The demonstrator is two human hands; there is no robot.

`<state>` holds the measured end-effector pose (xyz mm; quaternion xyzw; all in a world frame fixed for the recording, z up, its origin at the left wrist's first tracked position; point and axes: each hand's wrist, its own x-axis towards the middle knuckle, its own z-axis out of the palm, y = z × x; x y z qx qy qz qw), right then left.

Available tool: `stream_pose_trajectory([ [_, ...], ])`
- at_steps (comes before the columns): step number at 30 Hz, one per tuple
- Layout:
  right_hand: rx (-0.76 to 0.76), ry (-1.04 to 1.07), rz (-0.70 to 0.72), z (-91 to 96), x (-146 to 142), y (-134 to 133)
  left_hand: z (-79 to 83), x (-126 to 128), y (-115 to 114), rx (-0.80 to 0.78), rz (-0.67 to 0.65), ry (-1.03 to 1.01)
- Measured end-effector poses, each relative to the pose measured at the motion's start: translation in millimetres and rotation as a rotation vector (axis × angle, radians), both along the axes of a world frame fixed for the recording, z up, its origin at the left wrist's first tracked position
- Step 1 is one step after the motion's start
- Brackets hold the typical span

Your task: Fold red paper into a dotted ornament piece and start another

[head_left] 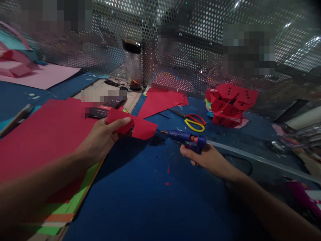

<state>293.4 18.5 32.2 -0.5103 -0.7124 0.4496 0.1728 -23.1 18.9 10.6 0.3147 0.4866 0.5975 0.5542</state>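
Two hands: red paper [132, 125] left [106, 137], glue gun [187, 138] right [205, 159].

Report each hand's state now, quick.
Left hand: closed on a folded red paper piece, thumb on top.
Right hand: closed around the blue glue gun, nozzle pointing at the paper.

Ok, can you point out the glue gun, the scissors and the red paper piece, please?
glue gun [187, 136]: head view, on its blue body.
scissors [186, 117]: head view, where the blades meet the handles.
red paper piece [142, 129]: head view, on the flat part beyond the thumb.
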Motion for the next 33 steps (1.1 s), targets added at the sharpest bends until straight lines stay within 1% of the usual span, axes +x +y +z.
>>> stream_pose_trajectory([
  [5, 0.032, 0.065, 0.039, 4.1, -5, -6, 0.7, 4, -5, -0.034, -0.045, 0.029],
  [10, -0.024, 0.081, -0.01, 0.7, -7, -11, -1.7, 7, -8, -0.034, -0.119, 0.053],
  [17, -0.028, 0.087, -0.021, -5.4, -9, -14, -6.5, 9, -11, -0.026, -0.158, 0.069],
  [21, 0.021, 0.085, 0.008, -9.9, -7, -14, -6.3, 10, -13, -0.037, -0.173, 0.07],
  [24, 0.018, 0.093, 0.021, -11.4, -6, -15, -5.7, 10, -14, -0.029, -0.187, 0.082],
  [29, 0.009, 0.091, 0.051, -9.5, -6, -15, -3.7, 11, -15, -0.032, -0.205, 0.09],
  [33, 0.073, 0.061, 0.098, -5.2, -7, -15, -1.9, 11, -16, -0.035, -0.219, 0.077],
])
